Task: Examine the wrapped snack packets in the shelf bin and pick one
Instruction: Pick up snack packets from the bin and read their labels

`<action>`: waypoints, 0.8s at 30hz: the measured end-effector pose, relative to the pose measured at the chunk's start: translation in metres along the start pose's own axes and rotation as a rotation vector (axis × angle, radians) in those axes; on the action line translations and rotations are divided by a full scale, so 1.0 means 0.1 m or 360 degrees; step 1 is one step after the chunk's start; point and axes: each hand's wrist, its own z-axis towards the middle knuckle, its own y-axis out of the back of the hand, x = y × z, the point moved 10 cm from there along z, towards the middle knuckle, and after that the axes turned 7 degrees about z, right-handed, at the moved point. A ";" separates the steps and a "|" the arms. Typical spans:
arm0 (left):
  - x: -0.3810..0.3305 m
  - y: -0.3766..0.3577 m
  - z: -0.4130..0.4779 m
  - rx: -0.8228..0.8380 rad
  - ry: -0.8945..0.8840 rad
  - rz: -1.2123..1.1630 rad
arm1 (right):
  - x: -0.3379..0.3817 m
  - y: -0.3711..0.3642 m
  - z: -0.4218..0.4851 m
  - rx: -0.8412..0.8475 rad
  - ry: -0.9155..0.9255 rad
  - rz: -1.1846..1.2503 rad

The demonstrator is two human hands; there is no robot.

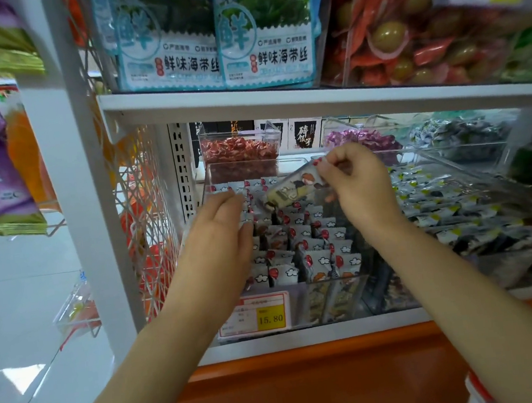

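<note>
Now | our right hand (pixel 359 176) pinches one small white cartoon-printed wrapped packet (pixel 292 189), held just above the clear plastic shelf bin (pixel 335 295) | left hand (pixel 225 226) on the binned packet rows (pixel 310 239), grip we cannot tell | examination underway, final pick unconfirmed

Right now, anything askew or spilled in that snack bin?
Nothing spilled or torn. The rows of packets in the clear bin stand orderly; the only one out of line is the packet the right hand pinches, tilted above them.

Clear shelf bin (pixel 330 280), rows of upright white snack packets (pixel 297 234) with red marks, one packet (pixel 289 190) held tilted above them
</note>
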 end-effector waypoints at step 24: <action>0.22 -0.16 -0.12 0.0087 0.0722 -0.1077 | -0.48 0.00 -0.64 0.0083 -0.0977 0.1364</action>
